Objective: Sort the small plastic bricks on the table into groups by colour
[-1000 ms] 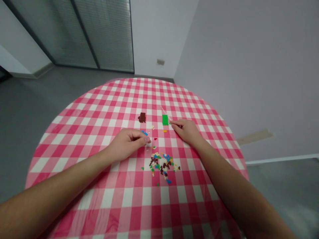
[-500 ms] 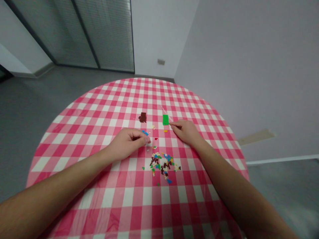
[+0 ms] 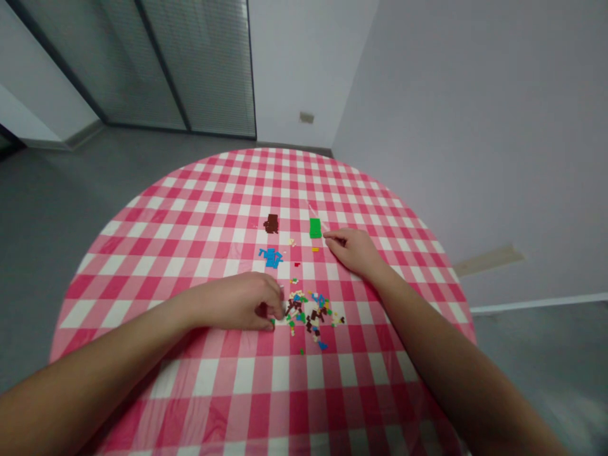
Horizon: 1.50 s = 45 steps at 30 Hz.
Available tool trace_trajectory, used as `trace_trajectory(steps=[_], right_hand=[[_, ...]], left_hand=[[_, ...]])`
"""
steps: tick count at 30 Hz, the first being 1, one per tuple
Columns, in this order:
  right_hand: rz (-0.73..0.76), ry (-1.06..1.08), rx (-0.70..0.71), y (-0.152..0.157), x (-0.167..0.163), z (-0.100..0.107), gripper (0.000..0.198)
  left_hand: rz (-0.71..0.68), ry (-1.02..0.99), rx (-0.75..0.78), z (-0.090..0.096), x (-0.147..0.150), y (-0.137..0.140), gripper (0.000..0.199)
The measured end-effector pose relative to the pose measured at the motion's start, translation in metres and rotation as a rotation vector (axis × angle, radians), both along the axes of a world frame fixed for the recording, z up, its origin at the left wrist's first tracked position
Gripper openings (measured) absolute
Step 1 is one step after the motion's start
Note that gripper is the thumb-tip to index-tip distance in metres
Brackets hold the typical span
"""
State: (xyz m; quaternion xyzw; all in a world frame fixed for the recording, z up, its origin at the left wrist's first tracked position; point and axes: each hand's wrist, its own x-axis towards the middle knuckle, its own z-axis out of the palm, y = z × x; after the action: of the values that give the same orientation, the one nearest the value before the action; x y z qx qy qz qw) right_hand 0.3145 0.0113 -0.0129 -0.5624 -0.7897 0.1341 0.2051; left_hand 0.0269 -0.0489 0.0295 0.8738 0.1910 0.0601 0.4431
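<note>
My left hand (image 3: 244, 301) hovers at the left edge of a loose pile of small mixed building bricks (image 3: 316, 316). Its thumb and fingers are curled but apart, with a tiny green brick (image 3: 273, 322) by the thumb tip. Resting on the table, my right hand (image 3: 351, 249) has its index finger stretched toward the right side of a green group of bricks (image 3: 315, 228). Nothing shows in that hand. A cluster of blue bricks (image 3: 272, 258) lies beyond my left hand, and a cluster of dark brown bricks (image 3: 271, 223) farther back.
A round table with a red-and-white checked cloth (image 3: 190, 392) carries everything. Between the groups lie a yellow brick (image 3: 315, 249), a red brick (image 3: 297, 265) and a few cream bricks (image 3: 292, 242). A wall (image 3: 451, 126) stands close on the right.
My left hand has moved from the blue cluster back toward me, to the mixed pile's left edge, and its fingers have parted. The blue bricks are now uncovered. My right hand has stayed in place.
</note>
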Motion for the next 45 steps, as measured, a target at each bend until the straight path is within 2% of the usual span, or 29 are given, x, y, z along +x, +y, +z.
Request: trace_trajectory(steps=[3, 7, 11, 14, 17, 20, 23, 27, 35, 45], right_hand=[[-0.012, 0.026, 0.008, -0.001, 0.0, 0.001, 0.03], [-0.053, 0.087, 0.045, -0.003, -0.002, 0.004, 0.03], [-0.054, 0.202, 0.144, -0.008, -0.007, 0.009, 0.028], [0.051, 0.289, 0.174, -0.019, -0.015, 0.017, 0.023], [0.219, 0.358, 0.146, -0.034, -0.029, 0.027, 0.017], [0.349, 0.362, 0.138, -0.048, -0.042, 0.033, 0.015], [0.402, 0.352, 0.124, -0.055, -0.049, 0.033, 0.014], [0.469, 0.392, 0.128, -0.056, -0.052, 0.029, 0.015], [0.561, 0.409, 0.108, -0.057, -0.052, 0.026, 0.015], [0.484, 0.337, 0.182, -0.059, -0.055, 0.03, 0.018]], left_hand=[[-0.016, -0.017, -0.012, -0.006, 0.003, 0.001, 0.016], [0.022, -0.027, -0.02, -0.005, 0.004, 0.002, 0.021], [0.192, -0.033, -0.037, -0.003, 0.003, 0.004, 0.017], [0.406, -0.093, -0.122, -0.008, 0.004, 0.005, 0.015], [0.601, -0.22, -0.287, -0.013, 0.009, 0.004, 0.014], [0.687, -0.353, -0.413, -0.015, 0.014, 0.002, 0.017], [0.698, -0.423, -0.496, -0.017, 0.018, 0.001, 0.023], [0.644, -0.511, -0.612, -0.021, 0.018, 0.002, 0.028], [0.618, -0.546, -0.669, -0.024, 0.017, 0.003, 0.031], [0.728, -0.492, -0.696, -0.018, 0.017, 0.001, 0.036]])
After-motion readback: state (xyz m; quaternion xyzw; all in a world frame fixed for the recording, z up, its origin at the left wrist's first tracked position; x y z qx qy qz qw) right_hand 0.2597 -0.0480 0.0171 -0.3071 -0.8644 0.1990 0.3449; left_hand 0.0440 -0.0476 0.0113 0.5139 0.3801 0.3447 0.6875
